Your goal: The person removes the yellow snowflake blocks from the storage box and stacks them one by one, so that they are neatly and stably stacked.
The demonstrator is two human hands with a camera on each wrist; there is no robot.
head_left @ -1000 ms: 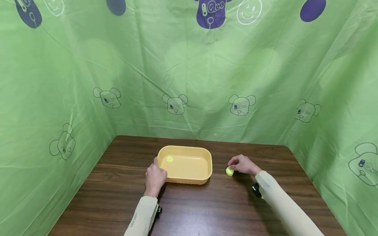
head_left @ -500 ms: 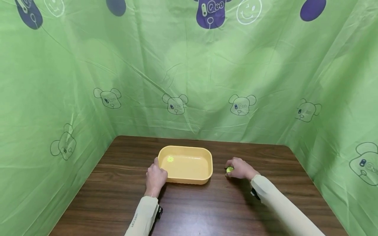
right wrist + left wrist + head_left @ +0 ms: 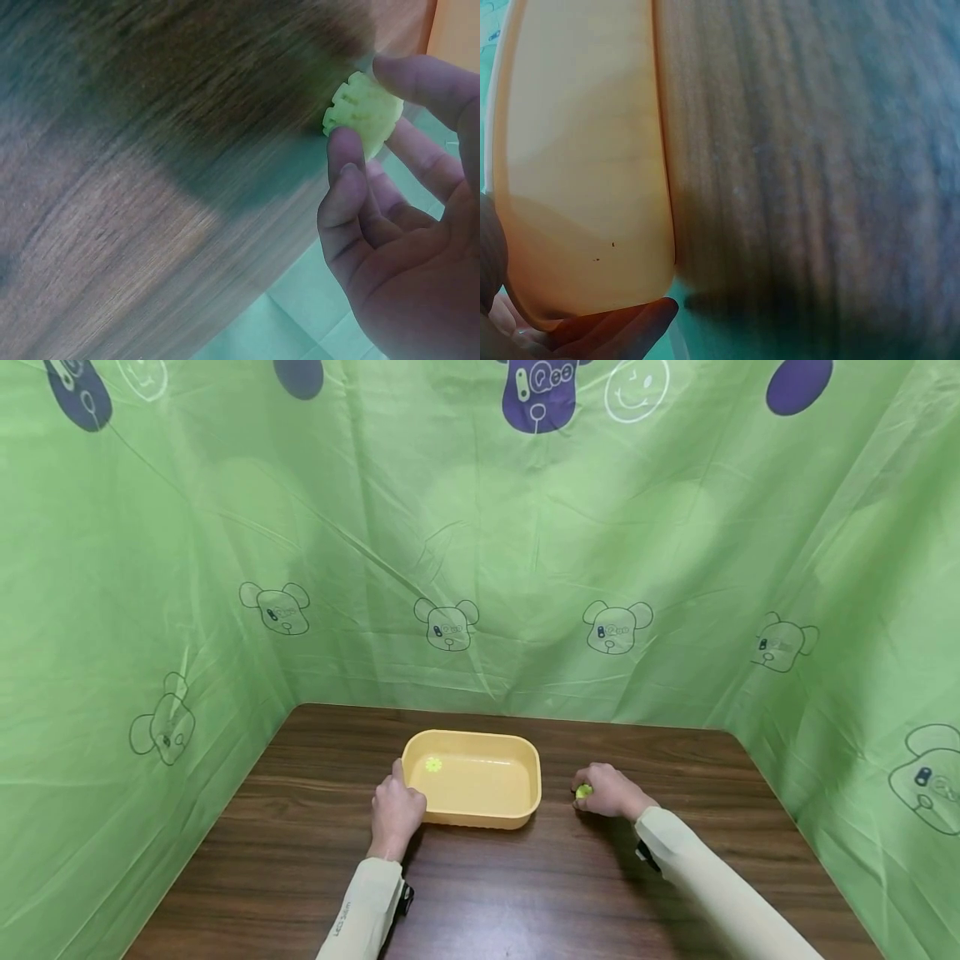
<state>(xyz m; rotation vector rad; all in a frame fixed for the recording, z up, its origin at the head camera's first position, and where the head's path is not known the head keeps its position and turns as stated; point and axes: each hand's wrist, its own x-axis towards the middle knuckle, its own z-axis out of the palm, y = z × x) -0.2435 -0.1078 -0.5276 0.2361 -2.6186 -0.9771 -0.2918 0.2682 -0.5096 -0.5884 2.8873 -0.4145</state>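
In the head view my left hand [image 3: 397, 814] grips the left wall of a shallow yellow plastic tub [image 3: 480, 820]. The left wrist view shows fingers [image 3: 649, 324] curled against the tub's [image 3: 585, 172] outside corner and the thumb at its rim. To the tub's right, my right hand [image 3: 611, 790] holds a small yellow-green piece with a scalloped, notched edge [image 3: 583, 792], low over the tabletop. The right wrist view shows thumb and fingers round the notched piece [image 3: 365, 112], partly hiding it. A yellow-green flower-shaped piece [image 3: 432, 765] lies inside the tub, towards its back left.
Both hands work at a dark wood-grain table [image 3: 495, 893]. Green cloth [image 3: 525, 677] printed with bear faces hangs behind it and along both sides. Black wrist devices show at both sleeves.
The right hand has lowered around the notched piece, its fingers now covering more of it; since half a second ago it has hardly moved. Left hand and tub stay in place.
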